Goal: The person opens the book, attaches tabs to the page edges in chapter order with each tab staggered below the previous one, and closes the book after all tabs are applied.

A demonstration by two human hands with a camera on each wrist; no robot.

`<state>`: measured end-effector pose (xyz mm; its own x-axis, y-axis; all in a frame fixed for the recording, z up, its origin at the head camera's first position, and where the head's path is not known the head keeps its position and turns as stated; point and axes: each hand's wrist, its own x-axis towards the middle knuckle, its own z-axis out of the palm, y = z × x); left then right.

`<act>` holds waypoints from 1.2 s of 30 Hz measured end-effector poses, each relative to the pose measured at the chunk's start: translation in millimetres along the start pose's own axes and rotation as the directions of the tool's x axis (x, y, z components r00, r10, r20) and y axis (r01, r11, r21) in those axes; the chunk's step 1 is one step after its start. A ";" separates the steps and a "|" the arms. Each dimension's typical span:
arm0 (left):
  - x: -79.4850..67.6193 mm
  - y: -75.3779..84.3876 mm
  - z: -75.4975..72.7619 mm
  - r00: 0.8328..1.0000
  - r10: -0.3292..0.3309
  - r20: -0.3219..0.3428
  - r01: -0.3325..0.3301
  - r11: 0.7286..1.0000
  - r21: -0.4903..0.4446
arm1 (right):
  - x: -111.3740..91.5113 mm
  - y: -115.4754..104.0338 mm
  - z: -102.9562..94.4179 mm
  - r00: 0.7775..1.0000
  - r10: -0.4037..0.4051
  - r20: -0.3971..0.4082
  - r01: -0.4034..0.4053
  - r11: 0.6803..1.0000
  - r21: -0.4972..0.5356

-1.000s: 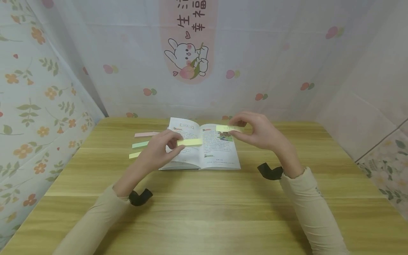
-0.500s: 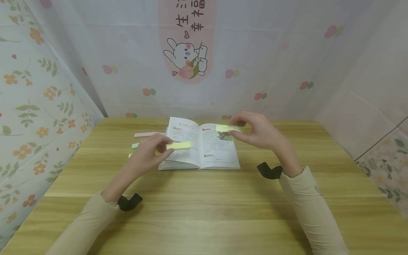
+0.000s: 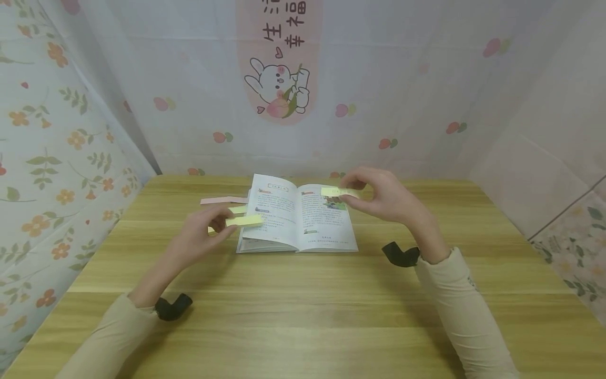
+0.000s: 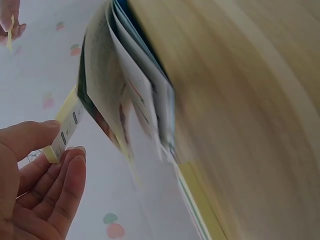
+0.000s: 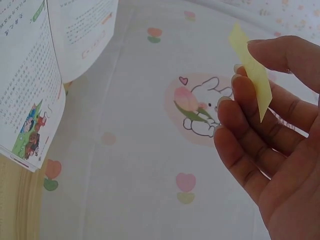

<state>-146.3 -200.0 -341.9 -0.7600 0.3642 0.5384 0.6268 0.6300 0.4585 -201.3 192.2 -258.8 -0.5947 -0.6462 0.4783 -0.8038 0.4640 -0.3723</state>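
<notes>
In the head view, an open book point(image 3: 326, 226) with printed pages lies on the table. My left hand point(image 3: 201, 231) pinches a yellow sticky note pad point(image 3: 243, 220) between thumb and fingers, over the book's left edge. The left wrist view shows the pad's point(image 4: 67, 127) thickness and printed underside. My right hand point(image 3: 383, 195) is raised over the right page and pinches a single yellow sticky note point(image 3: 330, 191). In the right wrist view, that thin note point(image 5: 257, 75) sits between thumb and fingertips. A yellow strip point(image 3: 237, 209) shows at the book's left edge, partly behind my left hand.
A pink strip pad point(image 3: 222, 200) lies left of the book on the wooden table point(image 3: 303, 316). Another yellow strip point(image 3: 210, 229) is mostly hidden by my left hand. A printed curtain point(image 3: 402, 79) hangs behind the table.
My left hand has moved left with the yellow pad, from over the left page to the book's left edge, now covering the green strip. My right hand has stayed put.
</notes>
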 end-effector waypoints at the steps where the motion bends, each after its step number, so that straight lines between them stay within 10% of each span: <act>1: -1.0 -1.6 -0.7 1.000 -0.001 0.000 0.001 1.000 0.009 | -0.2 0.2 0.1 1.000 0.001 0.000 -0.001 1.000 0.000; 36: -24.7 -41.9 -21.0 0.998 0.041 0.049 -0.045 0.997 0.066 | -0.5 1.2 0.2 0.998 0.051 0.021 -0.051 0.999 -0.007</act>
<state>-150.2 -249.7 -359.5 -0.7410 0.4232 0.5214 0.6472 0.6572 0.3863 -202.0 192.9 -259.6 -0.6341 -0.6344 0.4422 -0.7728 0.5002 -0.3906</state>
